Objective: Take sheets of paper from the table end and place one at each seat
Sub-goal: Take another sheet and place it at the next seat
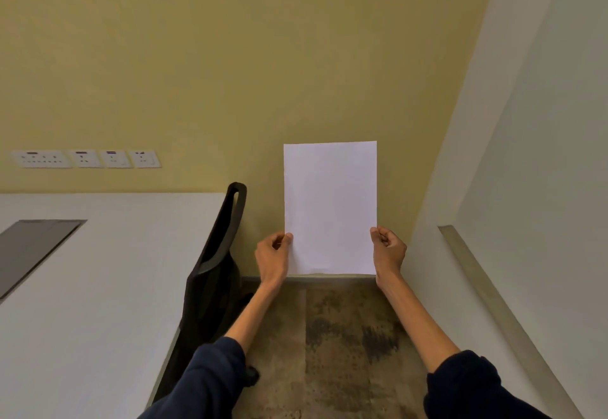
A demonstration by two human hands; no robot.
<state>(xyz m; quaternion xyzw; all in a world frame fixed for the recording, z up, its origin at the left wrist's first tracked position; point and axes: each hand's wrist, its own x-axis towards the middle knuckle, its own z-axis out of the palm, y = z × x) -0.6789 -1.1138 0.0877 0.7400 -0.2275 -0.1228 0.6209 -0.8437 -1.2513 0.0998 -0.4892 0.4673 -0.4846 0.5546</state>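
Observation:
A blank white sheet of paper (330, 205) is held upright in front of me, over the floor to the right of the table. My left hand (273, 256) pinches its lower left edge and my right hand (388, 249) pinches its lower right edge. I cannot tell whether it is one sheet or several. The white table (98, 287) stretches along the left side. A black chair (214, 274) is pushed against the table's right edge, between the table and my left arm.
A grey hatch (33, 247) is set into the tabletop at the far left. Wall sockets (85, 159) line the yellow wall above the table. A white wall with a skirting board (493, 303) runs along the right. Brown mottled floor (329, 346) lies below my arms.

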